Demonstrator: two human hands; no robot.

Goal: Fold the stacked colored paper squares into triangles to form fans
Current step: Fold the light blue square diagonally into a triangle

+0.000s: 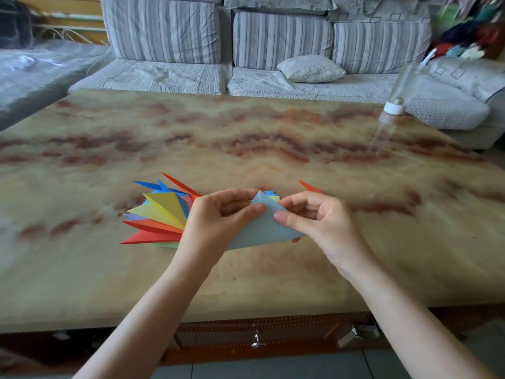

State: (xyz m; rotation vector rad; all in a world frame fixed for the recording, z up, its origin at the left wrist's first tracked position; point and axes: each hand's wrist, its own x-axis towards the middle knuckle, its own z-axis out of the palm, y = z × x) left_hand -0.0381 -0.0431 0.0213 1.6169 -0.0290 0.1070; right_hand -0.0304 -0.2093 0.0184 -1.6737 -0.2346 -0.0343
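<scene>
Left hand: my fingers are pinching the top corner of the pale blue paper.
Right hand: I am pinching its right side.
Paper: I am holding it over the tabletop, beside the colored fan.

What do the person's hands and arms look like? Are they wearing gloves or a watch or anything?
No gloves, and no watch, ring or bracelet shows. The left hand and right hand are bare, with short, plain nails where they can be seen. The left forearm and right forearm are bare too: no sleeve reaches into the picture.
</scene>
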